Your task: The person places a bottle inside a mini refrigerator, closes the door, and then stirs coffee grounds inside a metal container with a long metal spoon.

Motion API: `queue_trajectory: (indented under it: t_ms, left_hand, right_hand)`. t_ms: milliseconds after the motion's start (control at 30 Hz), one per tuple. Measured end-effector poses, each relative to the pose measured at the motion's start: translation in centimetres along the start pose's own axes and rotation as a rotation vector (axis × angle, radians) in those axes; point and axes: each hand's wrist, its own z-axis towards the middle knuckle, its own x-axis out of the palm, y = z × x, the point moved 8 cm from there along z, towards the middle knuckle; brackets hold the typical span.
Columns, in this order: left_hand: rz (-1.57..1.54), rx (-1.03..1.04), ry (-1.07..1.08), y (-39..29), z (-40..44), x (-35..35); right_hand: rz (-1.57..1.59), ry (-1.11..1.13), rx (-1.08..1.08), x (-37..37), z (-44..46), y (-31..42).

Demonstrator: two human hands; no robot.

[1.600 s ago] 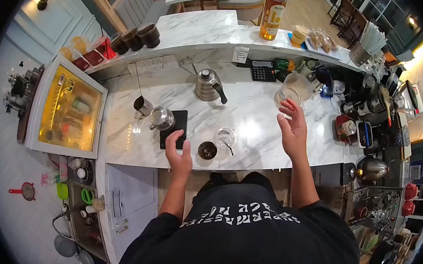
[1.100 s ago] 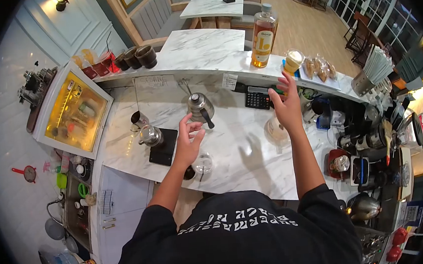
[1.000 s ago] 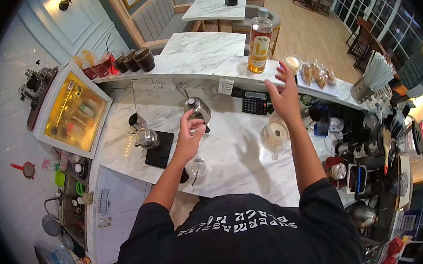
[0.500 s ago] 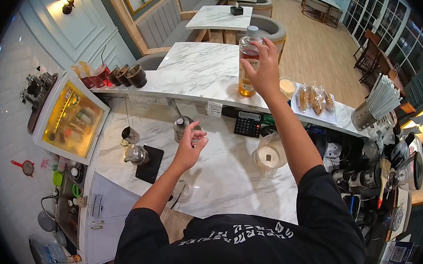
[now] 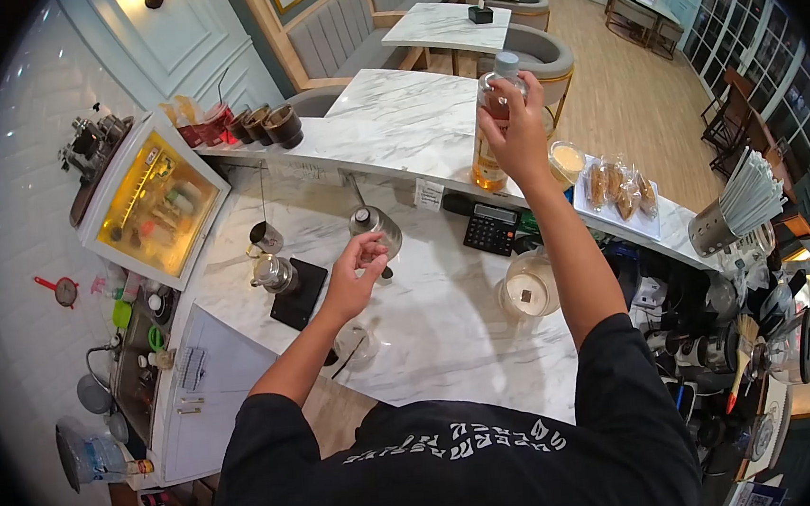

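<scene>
My right hand [image 5: 517, 130] is closed around the upper part of a clear bottle [image 5: 489, 165] of amber liquid with a grey cap. The bottle is upright at the edge of the raised marble counter; the hand hides part of its label. My left hand [image 5: 357, 274] hovers over the lower worktop, fingers loosely curled and apart, with nothing visible in it. Just beyond it is a grey metallic bottle [image 5: 382, 224] with a dark top; I cannot tell whether they touch. A glass jug [image 5: 275, 275] stands by a flat black scale or tray [image 5: 302, 304].
A calculator [image 5: 491, 229] and a clear container with pale contents [image 5: 528, 293] are on the worktop [image 5: 441, 345]. The raised counter [image 5: 398, 163] holds dark cups [image 5: 283, 127], a tray of wrapped pastries [image 5: 621, 193] and a straw holder [image 5: 711, 231]. A lit display case [image 5: 150, 211] stands left.
The view has shifted slightly. My right hand and the bottle have come a little nearer, the fingers now closer around it. My left hand has moved slightly nearer to me, fingers more curled.
</scene>
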Motion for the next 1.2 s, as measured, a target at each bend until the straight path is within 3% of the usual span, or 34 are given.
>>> queue_trajectory:
  t_ms: [267,333,467,633,1033,1200]
  left_hand:
    - [-0.087,0.053,-0.037,-0.6,-2.1,-2.6]
    - [-0.107,0.016,-0.020,-0.3,-3.3,-2.8]
    - [-0.102,-0.072,0.076,0.0,-6.2,-2.3]
    - [-0.210,-0.237,0.092,-0.1,-10.2,-2.2]
    - [-0.585,-0.186,-0.324,1.2,-18.6,-12.2]
    - [-0.518,-0.207,-0.427,3.7,-23.7,-18.6]
  right_hand:
    - [0.171,0.088,0.050,-0.5,-5.0,6.1]
    - [0.250,0.124,0.109,-0.2,-6.2,7.8]
    - [0.287,0.118,-0.066,-0.2,-7.9,14.0]
    - [0.527,0.191,-0.070,2.1,-9.1,20.3]
    - [0.763,0.382,-0.107,12.8,-10.1,32.5]
    - [0.834,0.519,-0.126,19.8,-12.1,38.3]
